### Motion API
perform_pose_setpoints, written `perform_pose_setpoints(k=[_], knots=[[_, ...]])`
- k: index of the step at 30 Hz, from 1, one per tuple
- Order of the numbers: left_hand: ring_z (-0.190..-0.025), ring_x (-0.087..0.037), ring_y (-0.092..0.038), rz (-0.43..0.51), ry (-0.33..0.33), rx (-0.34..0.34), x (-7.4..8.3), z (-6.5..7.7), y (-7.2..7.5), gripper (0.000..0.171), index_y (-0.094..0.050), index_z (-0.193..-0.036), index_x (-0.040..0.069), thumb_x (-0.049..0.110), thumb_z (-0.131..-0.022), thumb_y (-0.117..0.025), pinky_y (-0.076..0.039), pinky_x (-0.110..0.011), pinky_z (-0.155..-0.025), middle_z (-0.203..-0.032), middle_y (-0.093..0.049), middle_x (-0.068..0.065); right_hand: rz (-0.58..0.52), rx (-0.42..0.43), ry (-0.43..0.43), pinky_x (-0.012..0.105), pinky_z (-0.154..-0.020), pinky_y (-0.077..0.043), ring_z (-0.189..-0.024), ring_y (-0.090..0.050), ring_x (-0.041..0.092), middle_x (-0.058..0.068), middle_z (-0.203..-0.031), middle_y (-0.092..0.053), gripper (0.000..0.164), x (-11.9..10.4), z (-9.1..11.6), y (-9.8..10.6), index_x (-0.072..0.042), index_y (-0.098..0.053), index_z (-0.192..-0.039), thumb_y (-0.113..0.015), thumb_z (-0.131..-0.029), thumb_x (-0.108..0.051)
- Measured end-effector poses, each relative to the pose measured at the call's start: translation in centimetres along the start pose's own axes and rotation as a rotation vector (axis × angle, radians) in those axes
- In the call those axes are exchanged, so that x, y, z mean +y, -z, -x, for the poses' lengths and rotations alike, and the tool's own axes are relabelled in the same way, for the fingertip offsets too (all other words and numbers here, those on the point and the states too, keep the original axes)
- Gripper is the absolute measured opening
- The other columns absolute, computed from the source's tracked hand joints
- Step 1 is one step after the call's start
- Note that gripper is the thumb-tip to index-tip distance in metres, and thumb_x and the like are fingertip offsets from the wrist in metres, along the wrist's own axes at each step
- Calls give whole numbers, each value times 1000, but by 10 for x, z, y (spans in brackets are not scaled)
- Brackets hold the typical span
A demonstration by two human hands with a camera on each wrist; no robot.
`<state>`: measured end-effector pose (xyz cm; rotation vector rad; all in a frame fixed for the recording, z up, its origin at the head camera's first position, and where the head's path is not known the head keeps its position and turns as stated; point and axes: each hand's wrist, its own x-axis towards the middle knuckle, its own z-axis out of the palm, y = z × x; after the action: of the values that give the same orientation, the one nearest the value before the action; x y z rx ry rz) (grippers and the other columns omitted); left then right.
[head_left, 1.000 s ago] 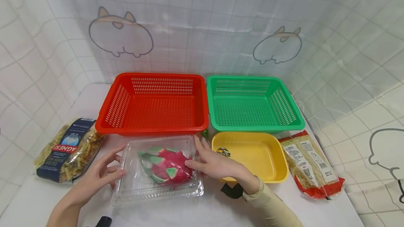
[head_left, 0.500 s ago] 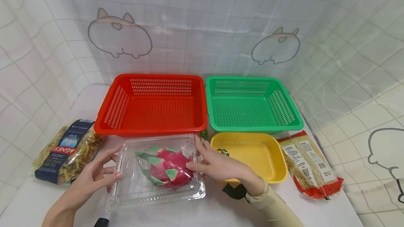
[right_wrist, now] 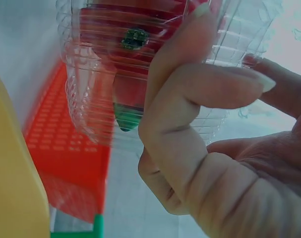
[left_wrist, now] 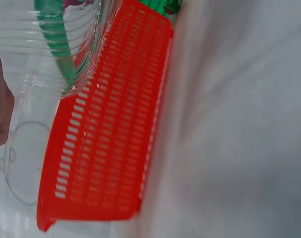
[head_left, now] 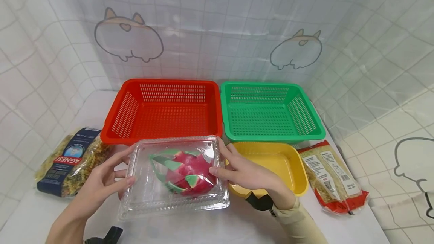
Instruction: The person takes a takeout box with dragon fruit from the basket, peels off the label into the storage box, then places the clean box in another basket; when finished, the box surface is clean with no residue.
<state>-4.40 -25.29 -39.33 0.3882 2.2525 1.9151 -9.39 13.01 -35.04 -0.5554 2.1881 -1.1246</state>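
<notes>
White tabletop (head_left: 190, 231) stretches beneath two forearms reaching forward: the left hand (head_left: 101, 183) grips the left edge of a clear plastic clamshell box (head_left: 142, 183), while the right hand (head_left: 249, 170) grips its right side, thumb across the lid, fingers bent. Inside lies a pink dragon fruit (head_left: 193, 170), held above the tabletop, nearer than the red plastic basket (head_left: 116, 138).

here's the left hand (head_left: 101, 183), gripping, thumb apart from the fingers! opposite, the right hand (head_left: 249, 172) grips too, fingers bent, both forearms (head_left: 68, 223) angled inward.
</notes>
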Motion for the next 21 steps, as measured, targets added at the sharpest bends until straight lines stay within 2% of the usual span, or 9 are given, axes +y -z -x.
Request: perform_pose_setpoints(k=[6,9,13,16,21], knots=[[-86,-20,-71,-11,-43,4,8,-16,-8,70,-34,-155,11,-9,-92,-59,-54,-34,-47,-115,-45,-7,-27,40,33,30,-65,-53,-67,-63,19,9,-153,-14,93,0,8,13,-37,7,-159,-61,-97,-47],[-83,-19,-70,-20,-73,-5,11,-25,-11,70,-36,-155,11,-8,-91,-60,-53,-34,-47,-115,-48,-6,-34,61,55,29,-64,-51,-66,-61,19,12,-143,-23,90,1,13,20,-38,7,-158,-60,-99,-43],[-80,-20,-68,-3,-84,-32,17,-37,-14,69,-37,-154,11,-7,-92,-60,-53,-35,-47,-116,-55,-6,-52,88,104,27,-61,-49,-65,-60,21,13,-122,-30,88,1,17,28,-31,7,-160,-58,-101,-35],[-80,-21,-68,21,-72,-43,22,-45,-17,68,-37,-154,12,-6,-93,-61,-53,-35,-47,-118,-58,-6,-65,117,120,27,-60,-49,-66,-59,22,12,-121,-30,85,2,21,33,-30,4,-160,-57,-102,-32],[-76,-20,-67,24,-55,-40,31,-60,-26,67,-38,-154,13,-3,-94,-62,-53,-33,-48,-119,-54,-10,-80,184,124,28,-59,-47,-68,-54,29,13,-113,-31,81,6,25,44,-25,-2,-162,-57,-102,-31]])
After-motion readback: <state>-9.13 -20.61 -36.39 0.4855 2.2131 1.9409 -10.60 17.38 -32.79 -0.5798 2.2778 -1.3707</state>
